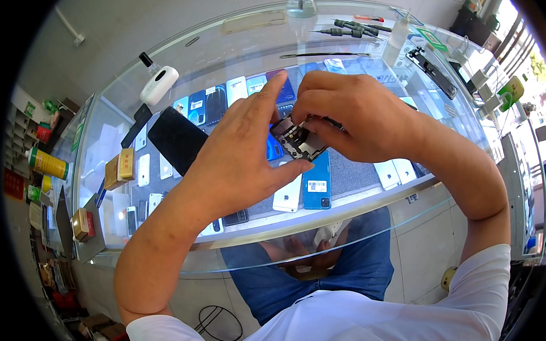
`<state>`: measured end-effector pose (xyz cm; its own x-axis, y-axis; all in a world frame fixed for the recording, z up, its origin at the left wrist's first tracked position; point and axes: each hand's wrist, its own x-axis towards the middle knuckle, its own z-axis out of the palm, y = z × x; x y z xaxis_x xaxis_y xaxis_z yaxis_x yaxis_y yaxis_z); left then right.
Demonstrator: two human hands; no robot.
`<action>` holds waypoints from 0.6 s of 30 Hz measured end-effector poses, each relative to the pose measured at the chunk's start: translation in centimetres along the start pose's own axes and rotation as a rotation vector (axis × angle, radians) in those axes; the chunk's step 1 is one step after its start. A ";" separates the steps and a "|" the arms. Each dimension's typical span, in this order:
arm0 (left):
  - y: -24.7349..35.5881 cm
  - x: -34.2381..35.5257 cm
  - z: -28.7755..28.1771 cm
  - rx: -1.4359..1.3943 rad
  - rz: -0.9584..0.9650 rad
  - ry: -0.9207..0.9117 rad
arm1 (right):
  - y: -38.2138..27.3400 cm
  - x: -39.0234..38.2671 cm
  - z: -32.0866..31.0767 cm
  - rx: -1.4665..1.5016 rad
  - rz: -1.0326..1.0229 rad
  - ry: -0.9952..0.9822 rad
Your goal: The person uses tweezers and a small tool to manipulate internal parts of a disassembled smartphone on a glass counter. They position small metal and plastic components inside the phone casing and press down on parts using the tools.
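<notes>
We have one glass-topped counter (221,63) before us, the largest thing in view, running across from side to side. Phones fill the display under its glass; many are partly covered, so we cannot give a sure total. Just in front of our hands' near edge we count one blue phone (317,184) and one white phone (288,195) side by side, and two more white phones (387,175) lie farther right.

Over the middle of the counter are our two hands. The left hand (242,147) is clamped on one opened phone (296,147), its thumb at the near edge and its fingers behind. The right hand (349,117) has its fingertips closed together at the phone's bared inner parts; we cannot tell whether they pinch a small piece. Both hands stand in the way, hiding part of the phone and many of those below.

One black flat panel (174,136) lies left of our left hand, which covers its near end. On the counter we also count one clear jar (302,6) at the far edge, one white rounded device (159,85) at far left, one long dark phone frame (432,72) at right, two yellow boxes (119,168) at left, and one thin dark tool (325,54). Slim drivers (352,29) overlap at the back, their number uncertain.
</notes>
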<state>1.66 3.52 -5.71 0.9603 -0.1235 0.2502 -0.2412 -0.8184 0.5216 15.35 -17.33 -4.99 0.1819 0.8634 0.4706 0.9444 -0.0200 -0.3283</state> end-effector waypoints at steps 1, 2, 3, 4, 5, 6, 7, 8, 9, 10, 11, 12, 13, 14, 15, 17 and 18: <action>0.0 0.0 0.0 0.009 -0.001 0.004 | 0.2 0.0 -0.3 -0.019 -0.001 0.022; 0.1 0.0 0.0 0.010 -0.006 -0.003 | 0.5 -0.1 -0.7 -0.057 -0.027 0.001; 0.1 0.0 0.0 0.010 -0.012 -0.009 | 0.9 -0.2 -1.2 -0.094 -0.052 -0.020; 0.2 0.0 -0.1 0.012 -0.018 -0.014 | 1.2 -0.2 -1.5 -0.131 -0.080 -0.040; 0.3 0.0 -0.1 0.007 -0.018 -0.013 | 1.4 -0.3 -1.7 -0.176 -0.110 -0.058; 0.3 0.1 -0.1 0.002 -0.018 -0.013 | 1.6 -0.3 -1.8 -0.220 -0.140 -0.076; 0.4 0.0 -0.1 -0.004 -0.016 -0.015 | 1.6 -0.4 -1.9 -0.265 -0.167 -0.093; 0.4 0.0 -0.1 -0.005 -0.010 -0.007 | 1.8 -0.3 -1.7 -0.266 -0.186 -0.096; 0.3 0.0 0.0 -0.006 -0.004 0.001 | 1.9 -0.2 -1.3 -0.267 -0.205 -0.099; 0.2 -0.1 0.0 -0.006 -0.003 0.011 | 2.0 -0.1 -1.0 -0.265 -0.229 -0.103; 0.1 -0.1 0.0 -0.004 0.005 0.010 | 1.9 -0.1 -1.1 -0.273 -0.215 -0.116; 0.0 -0.1 0.0 -0.003 0.012 0.010 | 1.7 -0.2 -1.3 -0.281 -0.200 -0.129; 0.0 -0.1 0.0 -0.003 0.020 0.010 | 1.5 -0.2 -1.3 -0.289 -0.186 -0.144; 0.0 -0.1 0.0 -0.002 0.017 0.008 | 1.5 -0.2 -1.3 -0.296 -0.185 -0.148; 0.0 -0.1 0.0 -0.002 0.014 0.005 | 1.5 -0.2 -1.2 -0.303 -0.185 -0.151; 0.0 0.0 0.0 0.000 0.014 -0.001 | 1.3 -0.3 -1.0 -0.303 -0.174 -0.142; 0.0 0.0 0.0 -0.001 0.016 -0.001 | 1.1 -0.2 -0.9 -0.296 -0.166 -0.130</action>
<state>1.64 3.51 -5.65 0.9565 -0.1372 0.2575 -0.2565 -0.8160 0.5181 16.61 -17.99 -4.67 0.0008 0.9238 0.3829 1.0000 -0.0028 0.0047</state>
